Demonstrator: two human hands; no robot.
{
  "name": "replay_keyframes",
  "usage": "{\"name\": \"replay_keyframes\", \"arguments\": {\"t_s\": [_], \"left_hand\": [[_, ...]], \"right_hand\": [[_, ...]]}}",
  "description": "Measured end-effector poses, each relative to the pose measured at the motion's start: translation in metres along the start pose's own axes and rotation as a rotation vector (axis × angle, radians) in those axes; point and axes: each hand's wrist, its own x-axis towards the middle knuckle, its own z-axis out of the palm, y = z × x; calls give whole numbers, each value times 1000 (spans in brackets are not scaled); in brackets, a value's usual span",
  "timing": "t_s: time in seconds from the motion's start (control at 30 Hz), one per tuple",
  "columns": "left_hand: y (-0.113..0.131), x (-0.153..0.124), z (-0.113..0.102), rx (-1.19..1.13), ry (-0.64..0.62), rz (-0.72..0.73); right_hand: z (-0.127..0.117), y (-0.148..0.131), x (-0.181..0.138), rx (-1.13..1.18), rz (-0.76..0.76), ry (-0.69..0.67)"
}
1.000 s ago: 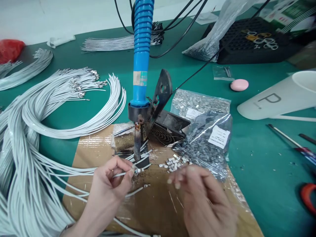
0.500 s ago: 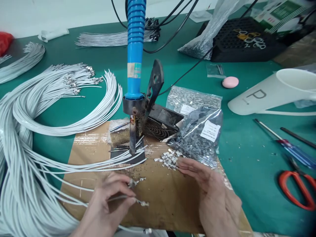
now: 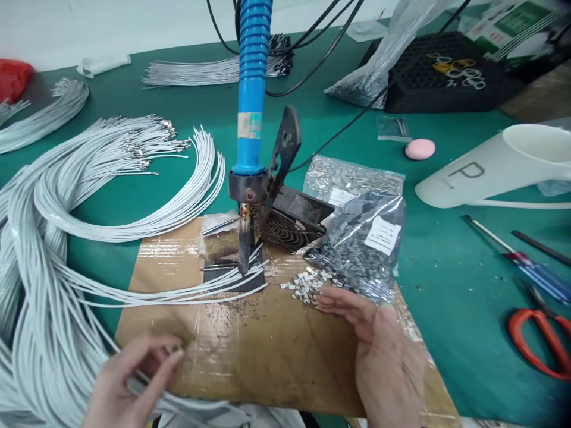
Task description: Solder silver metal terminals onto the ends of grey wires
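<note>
My left hand (image 3: 129, 380) is low at the left, blurred by motion, with its fingers curled among white wires (image 3: 57, 333) at the near left edge of a brown cardboard sheet (image 3: 267, 351). My right hand (image 3: 379, 351) lies on the cardboard with its fingers stretched flat, the tips touching a small heap of metal terminals (image 3: 307, 284). A blue-handled soldering iron (image 3: 250, 113) stands upright in a black holder (image 3: 272, 202), its tip down over several wire ends (image 3: 241, 279).
Big bundles of white wires (image 3: 111, 178) fill the left of the green table. Two clear bags of terminals (image 3: 366, 244) lie right of the iron. A white jug (image 3: 495, 169), a pink oval (image 3: 420, 148), a screwdriver (image 3: 517, 261) and red scissors (image 3: 539, 342) are at the right.
My left hand has pulled back down and to the left, away from the iron, taking the wire it held off the cardboard. My right hand has settled by the terminal heap.
</note>
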Motion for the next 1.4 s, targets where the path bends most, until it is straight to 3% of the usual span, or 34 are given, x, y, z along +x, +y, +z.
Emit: {"name": "replay_keyframes", "arguments": {"t_s": [0.07,0.1,0.17,0.3,0.37,0.5,0.67,0.83,0.93,1.03,1.17,1.3,1.4], "left_hand": [[4,18,-16,221,234,229],[8,29,-23,315,299,278],[19,51,-33,355,323,366],[57,102,-32,232,280,469],[77,124,-24,106,186,427],[98,146,-1,94,143,387],[97,136,13,70,197,397],[85,107,5,-49,201,301],[79,86,1,-170,64,115],[78,68,7,-231,-120,-9],[80,57,24,-287,-185,-57],[75,58,34,-282,-194,14],[74,63,36,-422,-204,-32]], "right_hand": [[0,1,1,8,-1,-4],[0,2,2,8,-5,-6],[0,3,4,-1,-4,-13],[1,4,6,-39,10,-19],[1,3,4,-55,14,-23],[-1,3,2,-72,19,-27],[-3,6,3,-72,9,-57],[7,-6,-9,-164,-54,-112],[23,-18,-21,-164,-107,-162],[40,-28,-28,-167,-176,-338],[53,-34,-33,-139,-218,-530],[57,-31,-35,-105,-204,-479],[60,-26,-31,-83,-126,-419]]}}
